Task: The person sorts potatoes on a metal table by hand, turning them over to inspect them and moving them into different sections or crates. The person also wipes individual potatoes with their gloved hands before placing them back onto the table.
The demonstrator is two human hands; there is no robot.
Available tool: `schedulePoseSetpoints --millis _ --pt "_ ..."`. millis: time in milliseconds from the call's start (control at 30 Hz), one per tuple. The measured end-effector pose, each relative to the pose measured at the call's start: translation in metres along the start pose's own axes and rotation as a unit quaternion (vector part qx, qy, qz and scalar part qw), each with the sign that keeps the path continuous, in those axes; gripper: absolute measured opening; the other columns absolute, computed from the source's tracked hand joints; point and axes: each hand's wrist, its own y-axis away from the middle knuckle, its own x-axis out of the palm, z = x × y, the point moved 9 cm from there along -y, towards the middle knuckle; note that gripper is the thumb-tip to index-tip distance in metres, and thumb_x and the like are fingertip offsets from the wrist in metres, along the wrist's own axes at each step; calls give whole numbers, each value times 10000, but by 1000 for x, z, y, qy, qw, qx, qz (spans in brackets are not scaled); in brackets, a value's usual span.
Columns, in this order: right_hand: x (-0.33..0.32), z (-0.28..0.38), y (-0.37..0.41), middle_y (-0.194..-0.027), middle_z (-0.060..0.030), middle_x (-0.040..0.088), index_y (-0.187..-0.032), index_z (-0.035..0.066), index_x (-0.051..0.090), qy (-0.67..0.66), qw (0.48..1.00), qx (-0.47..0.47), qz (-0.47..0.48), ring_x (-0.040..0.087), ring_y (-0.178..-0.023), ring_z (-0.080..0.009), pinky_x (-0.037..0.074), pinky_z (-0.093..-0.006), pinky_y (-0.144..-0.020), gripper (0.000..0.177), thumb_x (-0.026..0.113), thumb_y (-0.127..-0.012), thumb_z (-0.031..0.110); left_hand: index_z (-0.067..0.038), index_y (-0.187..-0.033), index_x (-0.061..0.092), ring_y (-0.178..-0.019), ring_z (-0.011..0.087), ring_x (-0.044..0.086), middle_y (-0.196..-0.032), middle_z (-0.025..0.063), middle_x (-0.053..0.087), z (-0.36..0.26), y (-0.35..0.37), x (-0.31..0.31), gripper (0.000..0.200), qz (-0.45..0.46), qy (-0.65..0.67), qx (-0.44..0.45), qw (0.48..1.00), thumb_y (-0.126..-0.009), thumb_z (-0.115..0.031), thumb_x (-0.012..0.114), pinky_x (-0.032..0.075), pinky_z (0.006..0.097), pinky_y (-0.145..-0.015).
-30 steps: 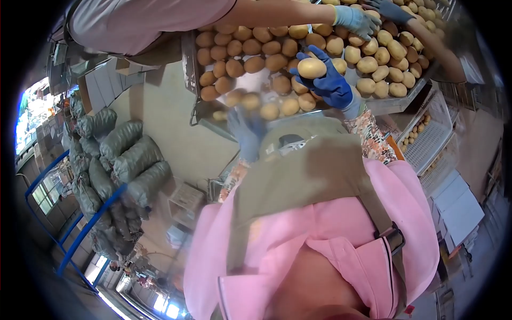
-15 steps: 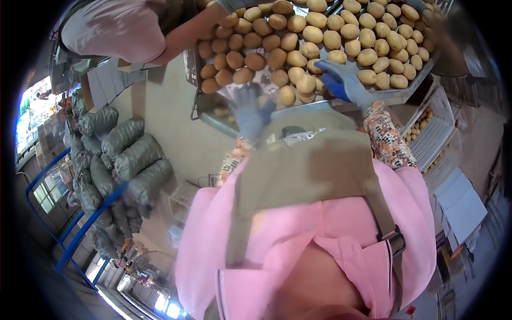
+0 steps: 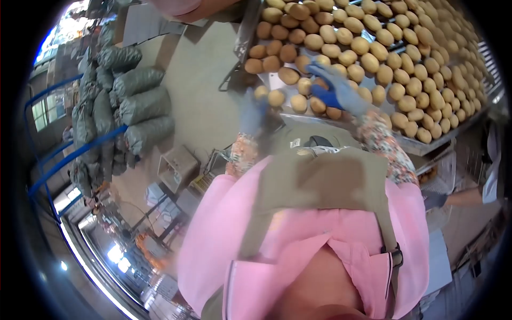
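Right hand [image 3: 337, 92] spread over potatoes [image 3: 320, 84]; left hand [image 3: 252, 110] blurred, grip unclear, potatoes beside.

Dozens of potatoes [image 3: 370, 63] — the wearer's two hands [image 3: 341, 92], one co-worker's hand [image 3: 435, 200]

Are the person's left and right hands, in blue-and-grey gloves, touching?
Apart: the head view shows oval tan potatoes in the gap between the left hand and right hand.

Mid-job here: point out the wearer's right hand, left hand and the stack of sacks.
Right hand [image 3: 341, 95]: head view, on the back of the glove.
Left hand [image 3: 252, 112]: head view, mid-glove, blurred.
Stack of sacks [image 3: 144, 105]: head view, on one sack's side.
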Motion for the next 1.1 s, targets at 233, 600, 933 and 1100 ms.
schedulePoseSetpoints --millis 233,600,933,1100 --pt "26 -60 67 -1503 -114 336 -1371 277 482 410 899 39 151 231 -1410 -365 204 -570 -1114 535 590 -860 390 -11 -1345 449 -1263 412 432 -1361 240 460 -67 9 -48 573 -100 -135 130 977 -896 -336 593 328 478 -1060" --pt "16 -11 -26 -1260 -170 586 -1271 125 577 -256 960 88 74 574 -1143 -328 443 -414 -962 383 547 -891 162 -119 -1448 348 -1316 530 311 -1499 242 262 -132 -140 69 780 -1 -204 68 976 -868 -628 464 211 652 -1071" --pt "-35 -104 101 -1368 -121 502 -1293 116 549 434 897 63 49 402 -1308 -349 295 -495 -1081 399 518 -907 208 -144 -1307 524 -1009 385 600 -1121 213 626 -98 -65 14 488 204 -68 -31 976 -879 -373 564 490 449 -839" --pt "-9 -104 95 -1344 -127 514 -1313 170 532 241 945 216 -33 380 -1305 -411 261 -555 -1076 432 530 -889 251 -230 -1332 502 -1028 379 610 -1104 188 628 -89 -127 -13 439 28 -219 60 973 -896 -272 531 497 471 -843"
